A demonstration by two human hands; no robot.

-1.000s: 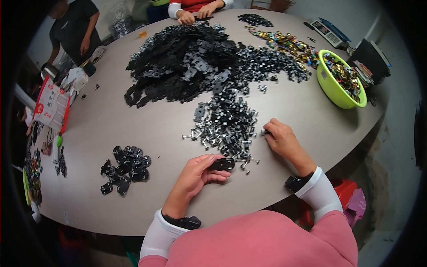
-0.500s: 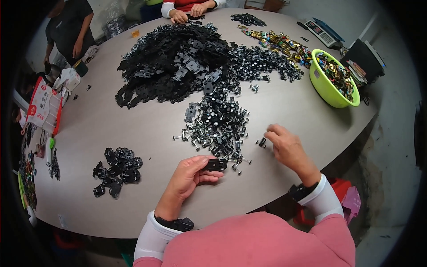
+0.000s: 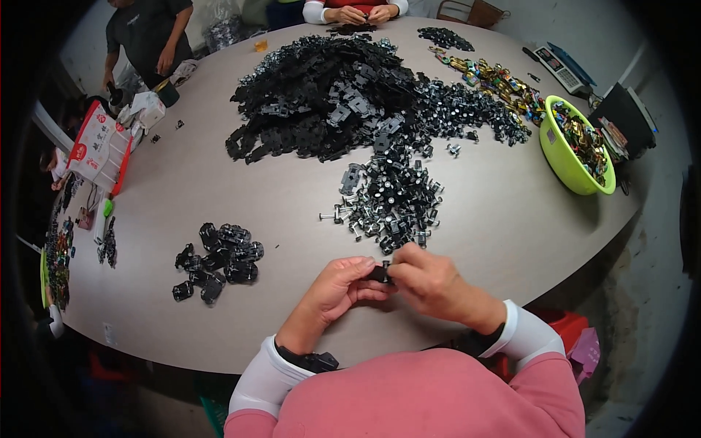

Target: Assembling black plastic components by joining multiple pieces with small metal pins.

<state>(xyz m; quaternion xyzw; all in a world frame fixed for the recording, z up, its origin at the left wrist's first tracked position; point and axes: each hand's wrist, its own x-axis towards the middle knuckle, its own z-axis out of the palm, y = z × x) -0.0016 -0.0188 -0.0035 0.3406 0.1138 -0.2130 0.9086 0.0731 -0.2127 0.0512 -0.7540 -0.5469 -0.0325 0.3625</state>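
My left hand (image 3: 342, 290) holds a black plastic toy car chassis (image 3: 377, 274) between thumb and fingers, low over the near side of the table. At the chassis's right end, my right hand (image 3: 432, 283) pinches a small black wheel axle (image 3: 388, 269) against it. The fingers partly cover both parts, so how far the axle is seated cannot be told. Just beyond my hands lies a loose heap of wheel axles (image 3: 398, 197) with black wheels and silvery shafts. A lone grey-black chassis (image 3: 351, 178) rests at that heap's left edge.
Behind the axles rises a large pile of black chassis (image 3: 314, 102). A group of wheeled chassis (image 3: 219, 261) lies to the left. A green basin (image 3: 558, 157) of colourful car bodies stands right, near a scale (image 3: 561, 71). Across the table a co-worker's hands (image 3: 361, 14) handle small parts.
My right hand has come leftward from the table at the right, bringing a wheel axle to the chassis in my left hand. The view has shifted slightly, moving the scene rightward.
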